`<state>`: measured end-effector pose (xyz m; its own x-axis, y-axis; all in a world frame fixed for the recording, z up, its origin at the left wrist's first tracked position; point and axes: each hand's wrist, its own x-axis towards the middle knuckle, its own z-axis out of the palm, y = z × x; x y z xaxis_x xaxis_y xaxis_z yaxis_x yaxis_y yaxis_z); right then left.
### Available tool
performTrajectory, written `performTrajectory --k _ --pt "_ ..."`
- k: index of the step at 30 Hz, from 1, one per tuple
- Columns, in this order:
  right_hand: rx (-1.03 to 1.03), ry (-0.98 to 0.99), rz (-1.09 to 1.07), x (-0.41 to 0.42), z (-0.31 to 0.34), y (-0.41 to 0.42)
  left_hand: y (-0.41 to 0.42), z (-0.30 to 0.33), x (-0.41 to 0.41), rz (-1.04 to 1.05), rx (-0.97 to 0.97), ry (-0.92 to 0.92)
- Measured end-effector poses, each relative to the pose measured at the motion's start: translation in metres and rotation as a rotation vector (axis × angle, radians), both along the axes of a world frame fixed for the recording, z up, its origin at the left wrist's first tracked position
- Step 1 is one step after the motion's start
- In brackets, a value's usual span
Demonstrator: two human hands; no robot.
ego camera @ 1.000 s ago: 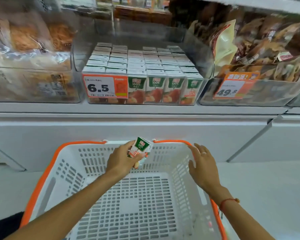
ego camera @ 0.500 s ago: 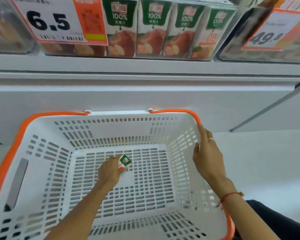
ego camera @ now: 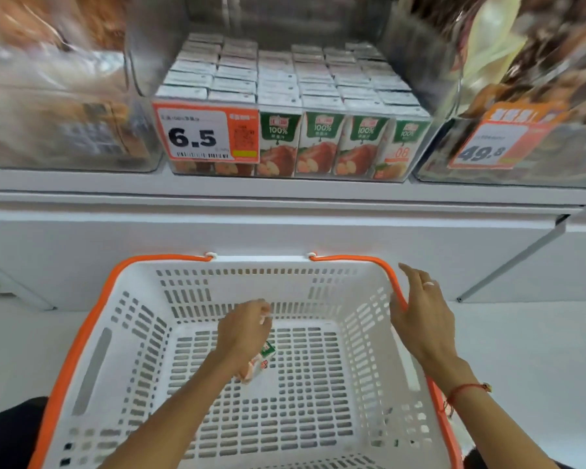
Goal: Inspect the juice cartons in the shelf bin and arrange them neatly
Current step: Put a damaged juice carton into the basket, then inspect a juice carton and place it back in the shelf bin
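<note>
the loose juice carton (ego camera: 263,362) lies on its side on the floor of the white shopping basket (ego camera: 139,336), near the basket's middle, its long axis slanting from the basket's near left toward its far right, green top end pointing far right. the left hand (ego camera: 242,336) is directly above it, much the nearer of the two; part of the carton is hidden under the palm. the fingers are loosely curled and look lifted off the carton, though whether any fingertip touches it i cannot tell. the left forearm comes in over the basket's near edge and slopes down into it, wrist bent.

the right hand (ego camera: 420,319) is at the basket's right side, fingers straight and spread, the palm against the orange rim, gripping nothing.

above the basket's far wall, on the shelf, sits the clear shelf bin (ego camera: 416,96) of juice cartons (ego camera: 285,79), packed upright in rows, green-and-apple fronts facing out beside the 6.5 price tag (ego camera: 205,133). any next carton lies up and forward of both hands, so a reach would rise over the basket's far rim.
</note>
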<state>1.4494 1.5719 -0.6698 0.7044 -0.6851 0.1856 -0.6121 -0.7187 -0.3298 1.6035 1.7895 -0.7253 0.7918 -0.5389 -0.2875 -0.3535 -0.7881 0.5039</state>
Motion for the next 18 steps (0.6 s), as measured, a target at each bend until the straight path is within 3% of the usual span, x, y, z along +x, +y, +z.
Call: performTrajectory --k 7,10,13,18 --pt "-0.315 -0.398 0.292 0.06 0.135 0.021 -0.019 0.173 0.007 0.024 -0.625 -0.315" --pt "-0.427 -0.465 0.414 0.082 0.191 0.023 -0.017 0.23 0.025 -0.012 -0.77 -0.505" --pt "-0.368 -0.413 0.528 0.111 0.231 0.017 -0.02 0.262 0.055 -0.062 -0.675 -0.648" --pt "-0.196 0.06 0.672 0.161 0.258 -0.006 -0.03 0.261 0.101 -0.169 -0.402 -0.611"
